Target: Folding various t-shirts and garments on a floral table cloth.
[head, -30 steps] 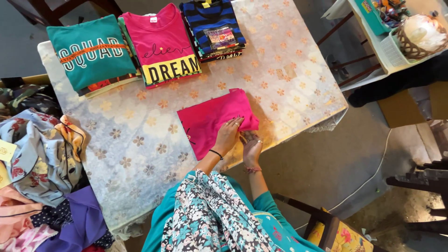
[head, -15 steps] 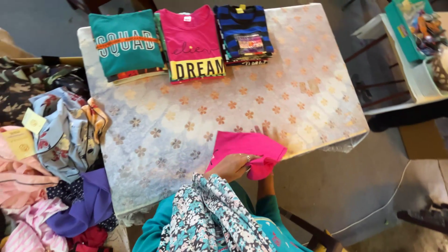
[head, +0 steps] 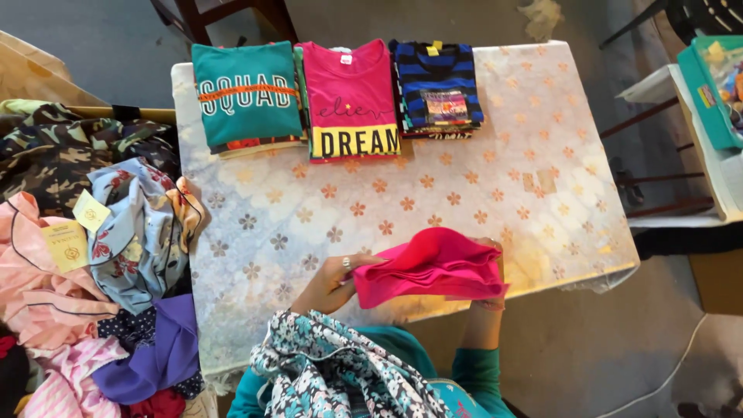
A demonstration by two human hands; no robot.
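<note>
1. Looking straight down on a worktop (head: 495, 178) with a pale flower-pattern cloth over it, grey floor all around and a chair leg or two at the far side.
2. Done so far, going by what's lying there: three neat folded stacks lined up along the far edge. A teal lettered top (head: 246, 97) sits at the far left corner, a pink lettered top (head: 352, 101) just beside it, then a blue-and-black striped top (head: 437, 85).
3. In hand right now: a pink garment (head: 433, 267) at the near edge, already doubled over into a thick wad but not flat or squared up yet.
4. The left hand (head: 333, 280) pinches its left end, the right hand (head: 489, 271) clamps the right end, mostly hidden under the fabric. The two hands are apart, with the cloth between them.
5. Left to do, I'd guess: plenty. A loose heap of clothes (head: 93, 263) sits off the worktop's left edge, some pieces with yellow tags on them.
</note>
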